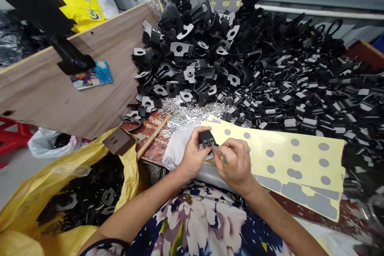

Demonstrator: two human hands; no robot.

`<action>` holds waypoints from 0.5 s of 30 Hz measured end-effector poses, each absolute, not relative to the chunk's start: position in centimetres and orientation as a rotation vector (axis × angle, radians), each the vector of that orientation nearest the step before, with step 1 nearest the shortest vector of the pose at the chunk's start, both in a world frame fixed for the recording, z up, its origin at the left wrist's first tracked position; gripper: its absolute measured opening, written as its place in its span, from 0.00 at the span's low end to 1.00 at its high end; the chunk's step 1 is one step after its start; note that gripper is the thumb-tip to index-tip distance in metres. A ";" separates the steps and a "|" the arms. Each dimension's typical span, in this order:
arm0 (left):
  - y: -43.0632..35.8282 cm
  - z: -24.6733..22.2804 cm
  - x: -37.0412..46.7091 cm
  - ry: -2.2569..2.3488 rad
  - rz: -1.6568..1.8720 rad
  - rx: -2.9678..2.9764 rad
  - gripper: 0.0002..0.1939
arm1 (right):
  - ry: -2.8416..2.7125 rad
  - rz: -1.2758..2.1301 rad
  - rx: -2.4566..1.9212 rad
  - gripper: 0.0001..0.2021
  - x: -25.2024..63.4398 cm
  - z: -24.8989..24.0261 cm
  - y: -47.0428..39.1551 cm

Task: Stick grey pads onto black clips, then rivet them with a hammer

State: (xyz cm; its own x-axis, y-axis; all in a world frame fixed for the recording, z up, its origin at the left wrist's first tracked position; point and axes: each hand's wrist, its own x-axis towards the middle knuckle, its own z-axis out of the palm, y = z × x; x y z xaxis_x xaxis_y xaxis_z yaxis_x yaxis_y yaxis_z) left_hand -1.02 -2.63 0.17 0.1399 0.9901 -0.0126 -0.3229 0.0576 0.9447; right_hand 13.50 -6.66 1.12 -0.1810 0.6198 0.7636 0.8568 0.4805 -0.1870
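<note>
A black clip (205, 138) sits in the left hand (193, 155), near the bench's (152, 124) edge — the right hand (235, 164) pinched narrow at its lower side, any small piece hidden. Apparently a fitting step, calling for steady alignment — metal pins (192, 115) lie beyond.

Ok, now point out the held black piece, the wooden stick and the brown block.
Held black piece (205, 137): head view, on its broad dark face.
Wooden stick (153, 137): head view, about midway along its length.
Brown block (120, 141): head view, near its visible middle.
</note>
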 end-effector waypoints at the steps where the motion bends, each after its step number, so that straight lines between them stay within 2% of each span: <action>1: -2.7 0.0 -1.0 0.904 1.233 1.004 0.22 | -1.883 -0.436 -1.274 0.19 13.7 1.3 -6.8; 3: -2.7 0.1 -1.1 0.927 1.195 0.954 0.22 | -1.811 -0.408 -1.409 0.21 14.3 1.8 -6.8; 4: -2.7 0.4 -1.2 0.923 1.152 0.913 0.22 | -1.778 -0.258 -1.474 0.22 14.6 2.0 -6.8; 8: -3.3 2.2 -1.8 0.821 0.894 0.797 0.24 | -1.573 0.873 -1.424 0.10 15.3 2.1 -6.7; 10: -3.8 2.9 -2.3 0.735 0.725 0.765 0.29 | -1.409 1.198 -1.318 0.07 15.5 1.6 -6.9; 12: -4.0 3.3 -2.9 0.683 0.542 0.761 0.37 | -1.386 1.301 -1.297 0.07 16.1 1.2 -7.2; 15: -1.9 4.7 -3.4 0.739 0.247 0.878 0.38 | -1.699 1.152 -1.437 0.07 18.5 1.6 -7.9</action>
State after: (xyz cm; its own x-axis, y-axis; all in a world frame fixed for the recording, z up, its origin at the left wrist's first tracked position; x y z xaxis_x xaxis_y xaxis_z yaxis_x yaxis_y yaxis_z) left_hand -3.39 -1.91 4.68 0.7295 0.4832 -0.4840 0.0948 0.6294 0.7713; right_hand 18.51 -7.90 1.62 -0.2111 0.9748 -0.0728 0.4284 0.0253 -0.9033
